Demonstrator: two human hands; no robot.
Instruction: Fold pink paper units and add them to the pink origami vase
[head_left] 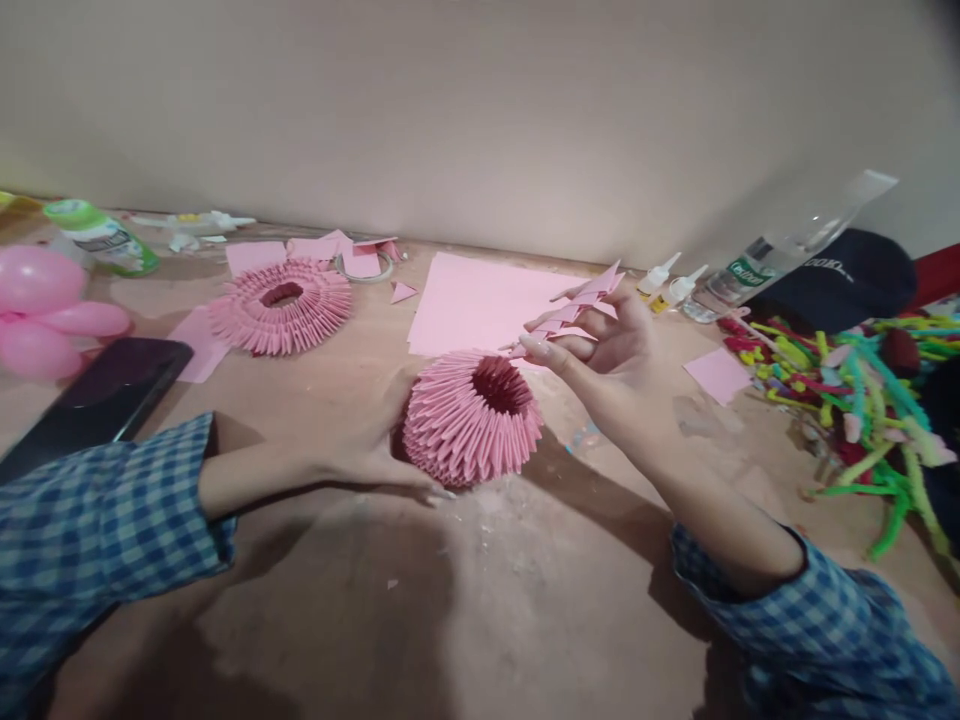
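A round, pleated pink vase-like body point(472, 425) of folded paper pieces stands tilted on the table, its dark opening upward. My left hand point(382, 465) is closed around its lower left side, the thumb near the front and the other fingers hidden behind. Above the rim, my right hand point(604, 345) pinches a slim strip of interlocked folded pink paper pieces point(577, 305). The strip's lower end is close to the opening; whether it touches the rim I cannot tell. Farther left lies a flatter pleated pink paper ring point(281, 305).
Pink paper sheets point(465, 300) lie behind the body. Glue bottles point(675, 285), a plastic water bottle point(772, 260), a dark cap point(847, 280) and coloured pipe cleaners point(877, 390) are at right. A phone point(97, 390), pink balloons point(45, 310) and a green-capped bottle point(105, 240) are at left.
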